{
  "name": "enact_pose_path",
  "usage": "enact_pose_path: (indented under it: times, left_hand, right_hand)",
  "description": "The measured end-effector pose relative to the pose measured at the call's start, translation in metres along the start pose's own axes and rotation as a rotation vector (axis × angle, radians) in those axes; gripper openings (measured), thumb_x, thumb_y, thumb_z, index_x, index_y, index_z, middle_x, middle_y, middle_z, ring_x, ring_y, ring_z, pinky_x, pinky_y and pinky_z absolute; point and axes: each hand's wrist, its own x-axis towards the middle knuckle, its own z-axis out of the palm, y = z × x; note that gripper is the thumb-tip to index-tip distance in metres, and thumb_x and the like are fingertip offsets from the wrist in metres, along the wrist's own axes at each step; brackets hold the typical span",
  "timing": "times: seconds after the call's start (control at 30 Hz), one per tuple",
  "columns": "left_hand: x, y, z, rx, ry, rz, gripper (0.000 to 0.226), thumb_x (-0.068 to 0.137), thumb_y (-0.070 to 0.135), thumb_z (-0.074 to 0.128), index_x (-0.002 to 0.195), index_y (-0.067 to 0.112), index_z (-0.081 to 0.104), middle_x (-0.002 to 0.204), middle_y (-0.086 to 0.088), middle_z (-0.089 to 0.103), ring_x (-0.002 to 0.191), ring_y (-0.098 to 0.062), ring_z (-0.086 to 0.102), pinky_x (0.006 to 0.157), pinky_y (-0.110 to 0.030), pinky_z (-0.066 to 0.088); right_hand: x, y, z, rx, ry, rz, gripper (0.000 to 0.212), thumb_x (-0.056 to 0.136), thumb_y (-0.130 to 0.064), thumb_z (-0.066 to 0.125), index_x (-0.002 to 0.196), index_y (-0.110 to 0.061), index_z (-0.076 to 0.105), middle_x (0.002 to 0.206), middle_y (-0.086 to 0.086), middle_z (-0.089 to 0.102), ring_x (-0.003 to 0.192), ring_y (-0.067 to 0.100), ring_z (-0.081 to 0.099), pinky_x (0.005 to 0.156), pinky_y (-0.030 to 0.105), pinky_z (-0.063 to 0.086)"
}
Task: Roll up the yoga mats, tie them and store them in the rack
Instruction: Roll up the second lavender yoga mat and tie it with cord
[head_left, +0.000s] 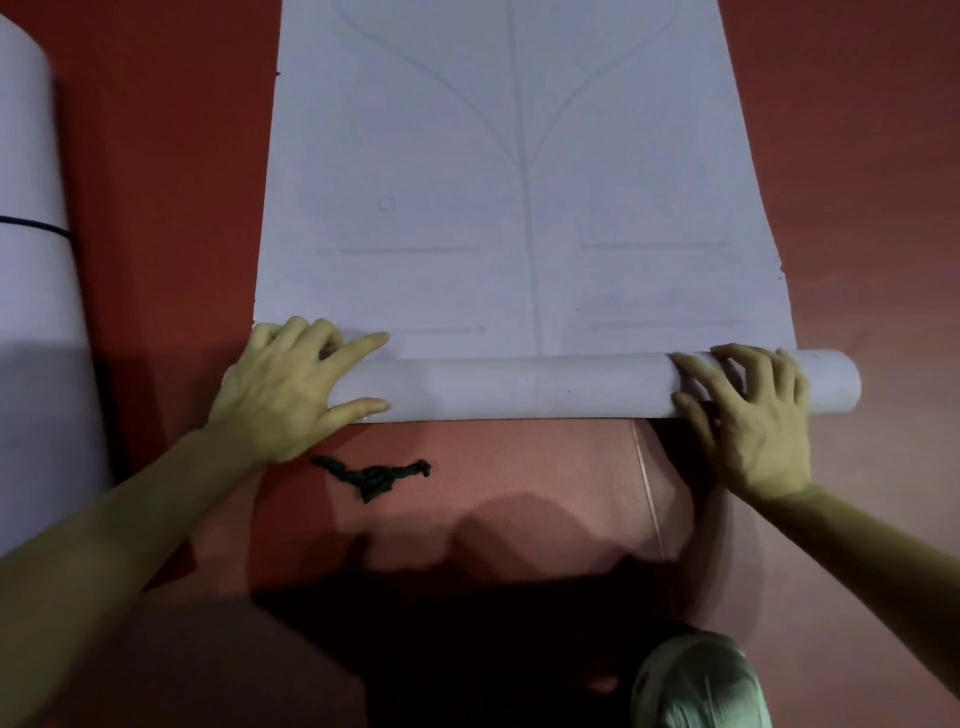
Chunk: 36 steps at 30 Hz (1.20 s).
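L hand (291, 389) + R hand (748, 415) on mat roll (519, 387) | far end cropped

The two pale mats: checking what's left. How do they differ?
The centre mat lies mostly flat, only its near end rolled thin; the left mat is a thick roll. The left mat has a dark band around it; the centre mat has none. Both are pale lilac.

The yoga mat (519, 182) is pale lavender with faint alignment lines. The floor (156, 156) is red. The tie cord (374, 475) is dark green-black.
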Motion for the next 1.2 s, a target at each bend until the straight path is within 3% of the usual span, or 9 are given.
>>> enact_pose_path:
  times: [0.17, 0.3, 0.4, 0.5, 0.67, 0.8, 0.9, 1.1, 1.2]
  left_hand:
    - [-0.025, 0.037, 0.016, -0.127, 0.261, -0.202, 0.040, 0.096, 0.043, 0.064, 0.123, 0.014, 0.072, 0.125, -0.005, 0.069, 0.115, -0.033, 0.062, 0.097, -0.051, 0.045]
    - [-0.019, 0.044, 0.019, -0.111, 0.217, -0.245, 0.050, 0.105, 0.043, 0.045, 0.144, 0.014, 0.058, 0.138, -0.006, 0.064, 0.130, -0.033, 0.056, 0.117, -0.054, 0.032]
    - [-0.014, 0.033, 0.020, -0.040, 0.158, -0.136, 0.064, 0.098, 0.058, 0.050, 0.152, 0.023, 0.048, 0.147, -0.005, 0.057, 0.137, -0.033, 0.050, 0.120, -0.055, 0.025]
    - [-0.012, 0.026, 0.022, 0.001, 0.156, -0.093, 0.074, 0.092, 0.069, 0.058, 0.151, 0.024, 0.050, 0.146, -0.006, 0.057, 0.137, -0.033, 0.051, 0.118, -0.055, 0.028]
    - [-0.010, 0.021, 0.028, 0.044, 0.151, -0.111, 0.070, 0.094, 0.067, 0.056, 0.151, 0.027, 0.048, 0.143, -0.003, 0.060, 0.132, -0.030, 0.056, 0.117, -0.051, 0.033]
    - [0.000, 0.016, 0.017, -0.012, 0.133, -0.088, 0.061, 0.094, 0.060, 0.053, 0.144, 0.026, 0.056, 0.125, -0.001, 0.068, 0.108, -0.027, 0.065, 0.101, -0.044, 0.044]
    - [-0.011, 0.024, 0.005, -0.051, 0.160, -0.092, 0.056, 0.093, 0.056, 0.055, 0.138, 0.024, 0.063, 0.113, 0.001, 0.071, 0.096, -0.026, 0.066, 0.091, -0.041, 0.046]
    - [-0.049, 0.044, -0.002, -0.143, 0.084, -0.092, 0.058, 0.085, 0.056, 0.054, 0.132, 0.024, 0.068, 0.111, 0.004, 0.074, 0.090, -0.025, 0.070, 0.087, -0.034, 0.041]
    - [-0.051, 0.043, -0.003, -0.167, 0.021, -0.102, 0.066, 0.086, 0.063, 0.051, 0.140, 0.027, 0.062, 0.120, 0.005, 0.071, 0.101, -0.022, 0.068, 0.095, -0.033, 0.040]
  right_hand:
    - [0.013, 0.006, 0.002, -0.008, -0.035, -0.020, 0.044, 0.105, -0.045, 0.046, 0.134, -0.020, 0.067, 0.124, 0.019, 0.058, 0.111, 0.044, 0.055, 0.111, 0.059, 0.032]
    - [0.034, 0.007, 0.003, -0.014, -0.059, 0.004, 0.044, 0.107, -0.048, 0.041, 0.134, -0.026, 0.068, 0.125, 0.015, 0.059, 0.110, 0.042, 0.054, 0.111, 0.058, 0.032]
    - [0.037, -0.002, 0.004, -0.002, -0.035, 0.094, 0.039, 0.106, -0.041, 0.046, 0.139, -0.030, 0.063, 0.134, 0.014, 0.056, 0.121, 0.041, 0.049, 0.116, 0.060, 0.023]
    - [0.024, -0.011, 0.001, 0.022, -0.027, 0.093, 0.043, 0.106, -0.044, 0.041, 0.138, -0.023, 0.061, 0.133, 0.014, 0.057, 0.122, 0.042, 0.051, 0.116, 0.064, 0.021]
    - [0.021, -0.004, -0.005, -0.087, -0.190, -0.043, 0.081, 0.084, -0.074, 0.051, 0.144, -0.020, 0.056, 0.140, 0.016, 0.053, 0.130, 0.043, 0.048, 0.119, 0.064, 0.013]
    - [0.041, -0.001, -0.011, -0.101, -0.220, -0.057, 0.076, 0.089, -0.074, 0.047, 0.140, -0.020, 0.058, 0.129, 0.014, 0.059, 0.114, 0.042, 0.054, 0.110, 0.066, 0.030]
    - [0.028, -0.004, -0.020, -0.080, -0.207, -0.050, 0.074, 0.090, -0.072, 0.045, 0.138, -0.019, 0.061, 0.125, 0.013, 0.060, 0.111, 0.042, 0.055, 0.108, 0.065, 0.033]
    - [-0.017, -0.019, -0.035, -0.075, -0.213, -0.051, 0.073, 0.088, -0.070, 0.048, 0.133, -0.016, 0.067, 0.125, 0.015, 0.061, 0.111, 0.044, 0.056, 0.108, 0.066, 0.031]
    - [-0.014, -0.020, -0.035, -0.056, -0.242, -0.053, 0.079, 0.083, -0.075, 0.049, 0.134, -0.017, 0.066, 0.125, 0.013, 0.061, 0.113, 0.042, 0.056, 0.110, 0.066, 0.029]
